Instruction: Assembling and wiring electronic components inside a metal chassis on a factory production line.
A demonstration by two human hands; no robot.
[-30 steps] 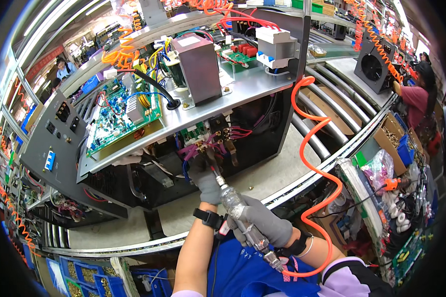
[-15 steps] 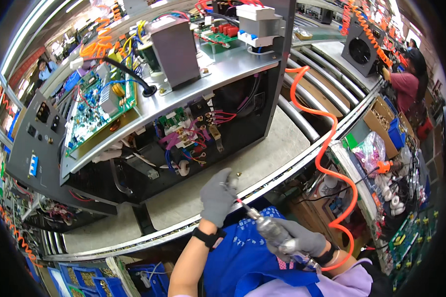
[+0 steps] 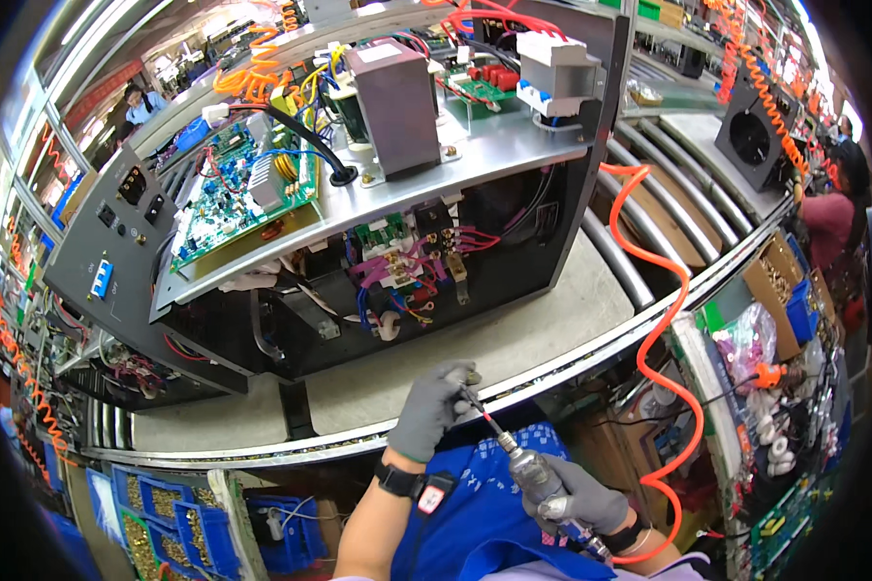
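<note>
Black sheet-metal chassis (image 3: 552, 242) with a green circuit board (image 3: 233, 194) sits open on the conveyor bench (image 3: 513, 339). Below it, the gloved right hand (image 3: 576, 499) grips a pneumatic screwdriver (image 3: 528, 470), while the gloved left hand (image 3: 431, 407) pinches closed around its bit tip (image 3: 470, 385).

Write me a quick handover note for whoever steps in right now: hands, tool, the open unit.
Left hand: gloved, fingertips pinched at the driver bit's tip, apparently holding a small screw there; too small to be sure.
Right hand: gloved, gripping the air screwdriver, which is fed by the orange coiled hose.
Both hands are near the body, clear of the open unit on the conveyor.
Done: cannot tell which screws are in.
Left: the bit is not yet on the wiring terminals.
</note>
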